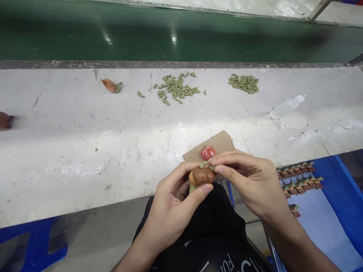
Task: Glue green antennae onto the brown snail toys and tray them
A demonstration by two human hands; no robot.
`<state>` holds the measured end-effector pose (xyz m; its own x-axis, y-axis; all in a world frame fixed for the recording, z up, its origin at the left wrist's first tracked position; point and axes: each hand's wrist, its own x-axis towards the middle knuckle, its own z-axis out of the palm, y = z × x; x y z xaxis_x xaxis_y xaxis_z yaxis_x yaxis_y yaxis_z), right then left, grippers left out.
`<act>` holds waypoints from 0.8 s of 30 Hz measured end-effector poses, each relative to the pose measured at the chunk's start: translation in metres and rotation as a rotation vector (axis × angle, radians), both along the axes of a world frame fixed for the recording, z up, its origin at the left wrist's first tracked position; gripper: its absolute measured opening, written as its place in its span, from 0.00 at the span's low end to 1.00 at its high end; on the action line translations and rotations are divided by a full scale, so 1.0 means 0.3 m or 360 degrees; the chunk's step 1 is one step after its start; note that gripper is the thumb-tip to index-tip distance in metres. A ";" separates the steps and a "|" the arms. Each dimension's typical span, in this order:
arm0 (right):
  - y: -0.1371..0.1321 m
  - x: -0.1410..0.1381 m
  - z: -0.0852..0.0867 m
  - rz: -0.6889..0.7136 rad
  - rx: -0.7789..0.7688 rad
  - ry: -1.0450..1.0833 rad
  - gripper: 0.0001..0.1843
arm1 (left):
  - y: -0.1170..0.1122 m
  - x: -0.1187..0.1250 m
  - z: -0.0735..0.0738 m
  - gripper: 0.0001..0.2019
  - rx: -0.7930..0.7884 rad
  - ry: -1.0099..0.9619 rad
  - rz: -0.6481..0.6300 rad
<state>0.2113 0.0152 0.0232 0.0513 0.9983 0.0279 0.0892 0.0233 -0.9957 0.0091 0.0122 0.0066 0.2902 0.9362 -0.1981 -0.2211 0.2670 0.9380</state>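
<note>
While your left hand point(170, 211) wraps the small brown figure point(202, 176) just off the near edge of the workbench point(85, 151), thumb and forefinger closed on its sides and the other fingers curled beneath, grip firmly enough that the body cannot twist. The figure sits between your two hands, above your lap. At its top a little green piece point(203, 164) stands up. Just beyond it, at the near edge, the red disc point(208, 153) lies on the cardboard scrap point(222, 142); whether it is wet I cannot tell, so I would steer your knuckles clear of it. Your right hand point(249, 181) has thumb and forefinger pinched shut on the green piece, the remaining fingers loosely folded. Press straight along the piece's own line, I judge, rather than sideways, since so slim a part looks likely to bend.
</note>
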 end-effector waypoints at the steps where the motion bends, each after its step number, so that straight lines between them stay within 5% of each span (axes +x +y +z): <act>1: -0.001 0.001 0.006 0.0027 0.0014 -0.0045 0.12 | -0.002 -0.001 -0.002 0.10 0.0029 0.0031 0.0003; 7: -0.020 0.000 0.012 0.0095 0.0053 -0.0089 0.13 | -0.009 -0.004 -0.016 0.10 0.0248 0.0136 0.0003; 11: -0.077 0.056 0.028 0.0177 0.0077 -0.0142 0.15 | -0.028 -0.017 0.005 0.08 0.0111 0.0108 -0.0174; 17: -0.251 0.176 0.092 0.0349 0.0308 -0.1132 0.32 | -0.070 0.014 0.000 0.10 -0.0094 0.0431 -0.0720; 20: -0.320 0.155 0.068 0.0577 0.0324 -0.1390 0.26 | -0.087 0.094 -0.049 0.09 0.0006 0.0433 -0.0869; 24: -0.390 0.168 -0.018 0.0383 0.0133 -0.1221 0.18 | -0.110 0.162 -0.106 0.13 -0.0023 0.0417 -0.0957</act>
<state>0.2617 -0.1020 0.0180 -0.2284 0.9726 0.0433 0.7301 0.2005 -0.6533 0.0577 -0.0209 -0.0252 0.7024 0.6227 -0.3448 0.2061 0.2857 0.9359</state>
